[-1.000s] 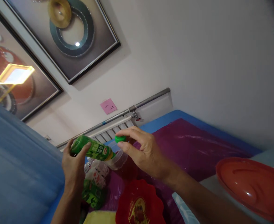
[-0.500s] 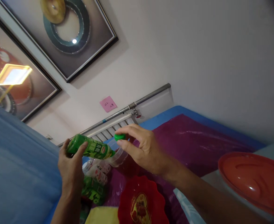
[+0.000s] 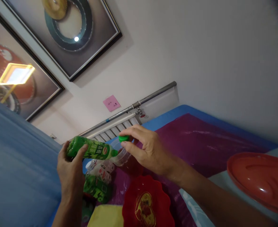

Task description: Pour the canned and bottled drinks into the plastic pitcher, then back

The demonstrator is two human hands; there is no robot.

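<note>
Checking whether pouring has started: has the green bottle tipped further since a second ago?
Yes. The green bottle now lies flatter, its mouth lower against the radiator.

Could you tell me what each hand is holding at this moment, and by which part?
The left hand grips the green bottle by its base end, tipped sideways. The right hand pinches the green cap by its rim between its fingers.
</note>
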